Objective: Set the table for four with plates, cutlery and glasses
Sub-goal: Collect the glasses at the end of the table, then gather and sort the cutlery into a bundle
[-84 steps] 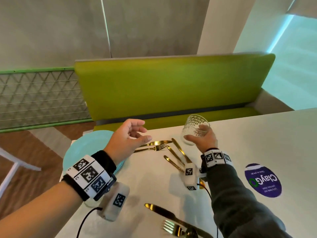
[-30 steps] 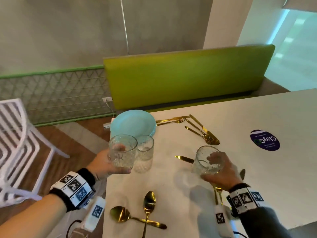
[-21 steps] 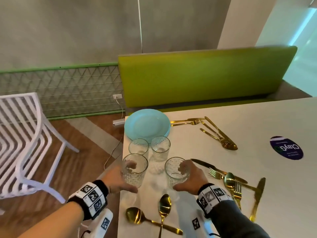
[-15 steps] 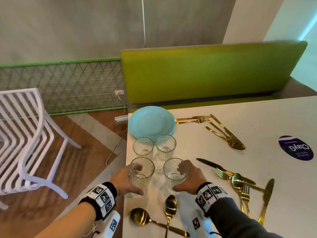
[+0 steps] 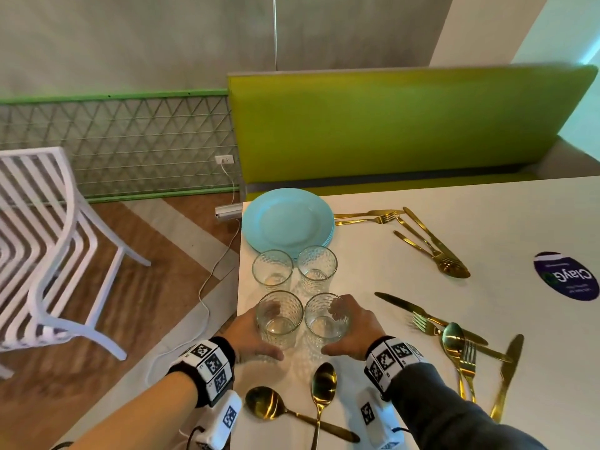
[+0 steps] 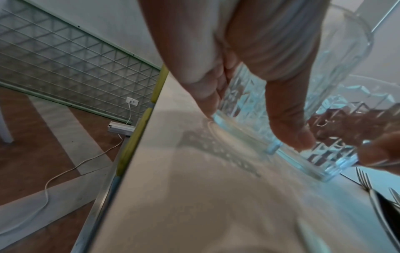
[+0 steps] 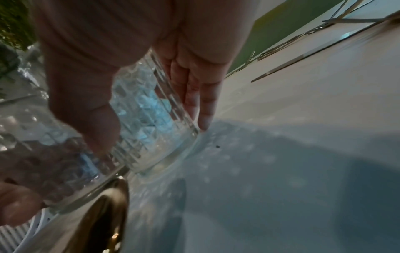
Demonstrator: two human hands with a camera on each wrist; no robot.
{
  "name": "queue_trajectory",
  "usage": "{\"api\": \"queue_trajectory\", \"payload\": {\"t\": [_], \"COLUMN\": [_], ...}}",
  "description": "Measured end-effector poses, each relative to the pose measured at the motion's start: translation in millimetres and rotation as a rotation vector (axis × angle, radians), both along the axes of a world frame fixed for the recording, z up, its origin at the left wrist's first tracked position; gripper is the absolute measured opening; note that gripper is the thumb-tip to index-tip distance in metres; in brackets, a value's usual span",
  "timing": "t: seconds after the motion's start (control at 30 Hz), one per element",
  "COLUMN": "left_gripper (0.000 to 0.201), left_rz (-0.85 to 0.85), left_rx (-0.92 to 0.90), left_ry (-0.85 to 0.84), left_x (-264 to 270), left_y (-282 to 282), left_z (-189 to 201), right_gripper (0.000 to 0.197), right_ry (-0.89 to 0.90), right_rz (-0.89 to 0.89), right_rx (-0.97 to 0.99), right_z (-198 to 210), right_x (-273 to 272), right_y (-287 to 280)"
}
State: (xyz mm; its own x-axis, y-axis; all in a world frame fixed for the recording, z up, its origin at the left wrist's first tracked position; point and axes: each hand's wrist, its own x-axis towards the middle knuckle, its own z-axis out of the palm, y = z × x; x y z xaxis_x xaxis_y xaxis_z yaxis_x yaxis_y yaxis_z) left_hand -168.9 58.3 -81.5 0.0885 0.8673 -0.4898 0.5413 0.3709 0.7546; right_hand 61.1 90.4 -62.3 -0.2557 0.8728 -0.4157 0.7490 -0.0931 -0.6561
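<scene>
1. We see gold cutlery (image 5: pixel 431 241) scattered on the white table (image 5: pixel 487 319); two gold spoons (image 5: pixel 321 384) lie just before the hands.
2. The stacked plates (image 5: pixel 287 220) are smooth, round and pale blue; four clear glasses, faceted in diamond relief, stand clustered beside them at the table's left edge.
3. Our left hand (image 5: pixel 250 336) grasps the near-left glass (image 5: pixel 279 316); our right hand (image 5: pixel 354 329) grasps the near-right glass (image 5: pixel 326 319). Both glasses rest on the table.

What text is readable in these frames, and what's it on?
"ClayGo": on the round purple sticker on the white table, seen upside down.
Smaller lines under it on the sticker: too small to read.
Wristband markers: square black-and-white codes, no readable words.
Both wrist views: no text.
</scene>
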Motion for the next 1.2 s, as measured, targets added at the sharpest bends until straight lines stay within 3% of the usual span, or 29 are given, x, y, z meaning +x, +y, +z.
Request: {"api": "queue_trajectory", "payload": {"t": [0.27,0.4,0.53,0.63,0.7,0.83,0.93,1.07,1.2], "left_gripper": [0.099,0.115,0.086,0.073,0.062,0.036,0.026,0.022,0.022], "left_rz": [0.043,0.034,0.051,0.063,0.110,0.292,0.339,0.266,0.207], "left_rx": [0.009,0.005,-0.010,0.026,0.081,0.242,0.294,0.362,0.389], "left_ry": [-0.034,-0.014,0.063,0.126,0.151,0.145,0.072,0.046,0.021], "left_x": [1.7,1.3,-4.4,-16.4,-24.9,-32.4,-24.6,-4.1,12.9], "left_y": [3.8,1.6,-2.7,-13.0,-22.8,-40.1,-47.5,-57.0,-63.0], "left_z": [-1.3,5.5,18.3,28.8,36.1,42.6,47.6,58.7,64.3], "right_gripper": [0.092,0.092,0.092,0.064,0.051,0.066,0.061,0.046,0.051], "right_ry": [-0.024,-0.043,-0.091,-0.215,-0.354,-0.515,-0.508,-0.420,-0.361], "right_rz": [-0.009,-0.031,-0.071,-0.101,-0.006,0.193,0.158,-0.004,-0.143], "right_rx": [-0.026,-0.035,-0.071,-0.061,-0.082,-0.209,-0.166,-0.065,-0.077], "right_z": [3.9,6.9,15.3,26.9,31.3,11.7,-5.1,-10.5,-9.4], "right_x": [2.9,2.3,5.6,11.2,10.3,-8.6,-23.0,-31.0,-28.0], "right_y": [1.9,0.6,-6.2,-25.6,-49.6,-111.0,-136.5,-143.1,-138.6]}}
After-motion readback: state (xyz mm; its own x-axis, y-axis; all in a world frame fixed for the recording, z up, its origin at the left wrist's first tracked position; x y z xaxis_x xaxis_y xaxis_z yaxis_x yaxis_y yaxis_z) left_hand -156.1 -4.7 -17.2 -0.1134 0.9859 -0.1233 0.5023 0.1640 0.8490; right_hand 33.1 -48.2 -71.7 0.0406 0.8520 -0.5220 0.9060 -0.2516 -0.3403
